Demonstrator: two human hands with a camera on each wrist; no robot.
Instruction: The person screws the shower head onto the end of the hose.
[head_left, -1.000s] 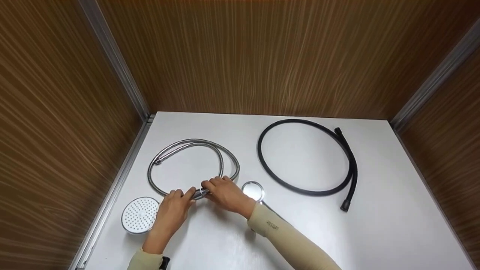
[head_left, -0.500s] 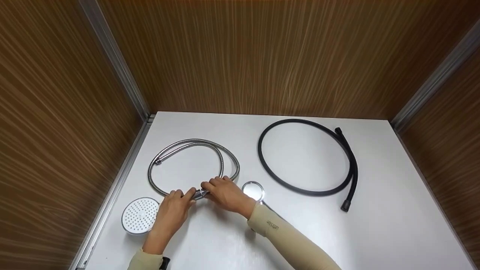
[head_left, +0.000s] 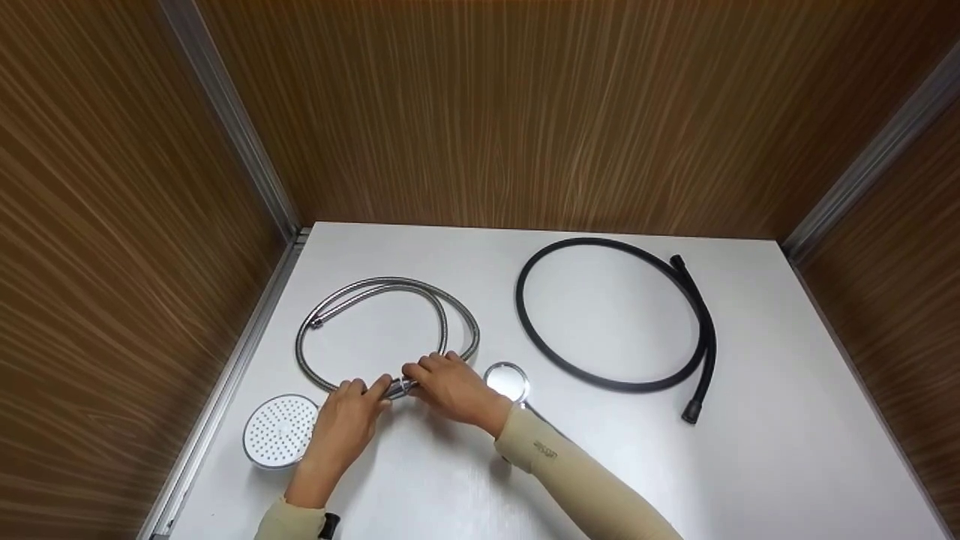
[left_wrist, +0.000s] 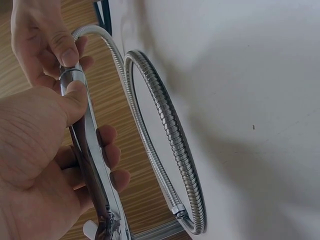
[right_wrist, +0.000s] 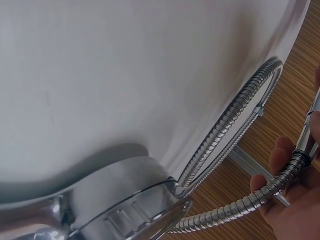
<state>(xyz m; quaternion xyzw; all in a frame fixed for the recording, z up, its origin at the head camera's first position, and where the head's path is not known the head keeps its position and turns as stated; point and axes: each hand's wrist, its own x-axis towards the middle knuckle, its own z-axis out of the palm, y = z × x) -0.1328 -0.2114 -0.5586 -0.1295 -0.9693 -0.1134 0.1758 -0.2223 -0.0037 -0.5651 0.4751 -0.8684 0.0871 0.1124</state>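
Observation:
My left hand (head_left: pixel 341 424) grips the chrome handle (left_wrist: pixel 89 145) of a shower head whose round white spray face (head_left: pixel 279 431) is dotted with nozzles. In the left wrist view the thumb lies along the handle and the fingers curl beneath. At the handle's end, my right hand (head_left: pixel 454 390) pinches the end fitting (right_wrist: pixel 306 137) of a ribbed metal shower hose (right_wrist: pixel 245 202). Handle and fitting meet in line between both hands. The rest of the hose (head_left: pixel 390 282) lies looped on the white table, its other end fitting (head_left: pixel 316 323) inside the loop's left side.
A smaller chrome hand shower (head_left: pixel 506 381) lies beside the right wrist, partly under the right forearm. Farther right, a black shower hose (head_left: pixel 611 385) is coiled on the table (head_left: pixel 780 450). Wood-grain panels (head_left: pixel 495 112) enclose the table at the back and sides.

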